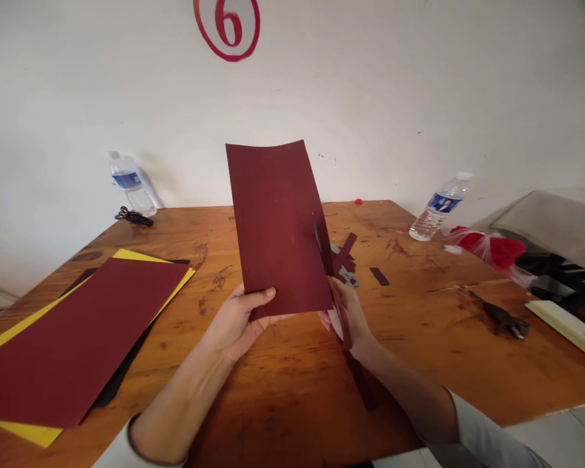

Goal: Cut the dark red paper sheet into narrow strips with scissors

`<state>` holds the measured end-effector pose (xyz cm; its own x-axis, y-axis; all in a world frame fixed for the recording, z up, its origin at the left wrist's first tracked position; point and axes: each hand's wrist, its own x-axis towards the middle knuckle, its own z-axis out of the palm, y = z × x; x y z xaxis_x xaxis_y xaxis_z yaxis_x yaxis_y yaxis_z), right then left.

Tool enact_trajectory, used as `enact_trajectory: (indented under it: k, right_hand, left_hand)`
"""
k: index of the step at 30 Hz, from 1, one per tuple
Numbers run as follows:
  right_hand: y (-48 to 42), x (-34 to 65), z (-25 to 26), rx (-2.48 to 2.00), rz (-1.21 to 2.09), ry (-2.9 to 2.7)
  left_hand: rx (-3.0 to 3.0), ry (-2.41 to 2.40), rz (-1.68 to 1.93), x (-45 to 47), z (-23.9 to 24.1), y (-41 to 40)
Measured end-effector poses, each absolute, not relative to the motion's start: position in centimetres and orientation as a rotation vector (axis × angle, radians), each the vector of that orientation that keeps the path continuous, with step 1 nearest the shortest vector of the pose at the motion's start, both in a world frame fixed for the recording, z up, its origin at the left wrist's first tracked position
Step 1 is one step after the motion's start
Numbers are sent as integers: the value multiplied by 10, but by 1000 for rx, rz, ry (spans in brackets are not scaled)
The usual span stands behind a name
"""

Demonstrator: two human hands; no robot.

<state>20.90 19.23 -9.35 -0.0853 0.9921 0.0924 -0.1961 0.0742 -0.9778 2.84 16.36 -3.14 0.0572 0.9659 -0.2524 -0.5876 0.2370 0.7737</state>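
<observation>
A dark red sheet of paper (277,227) is held up above the table by my left hand (246,318), its thumb on the front of the lower left corner and its fingers behind. Scissors (320,244) in my right hand (348,315) point away from me, with a dark blade lying along the sheet's right side. Most of the handle is hidden by the hand. A narrow strip of the same red paper (358,380) hangs down past my right wrist.
Dark red and yellow sheets (78,344) lie stacked at the left. Paper scraps (346,257) sit behind my right hand. Water bottles stand at the back left (131,185) and right (441,205). Keys (134,216) and a dark tool (502,318) rest on the wooden table (273,403).
</observation>
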Motion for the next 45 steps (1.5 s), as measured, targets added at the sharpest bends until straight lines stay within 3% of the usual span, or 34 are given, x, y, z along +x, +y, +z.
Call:
enact_trajectory:
  k: [32, 45]
  right_hand:
    - [196, 209, -87, -929, 1194, -1203]
    - [193, 207, -87, -976, 1317, -1086]
  left_hand:
    - [529, 903, 1221, 30, -30, 162]
    - [515, 889, 1210, 32, -30, 162]
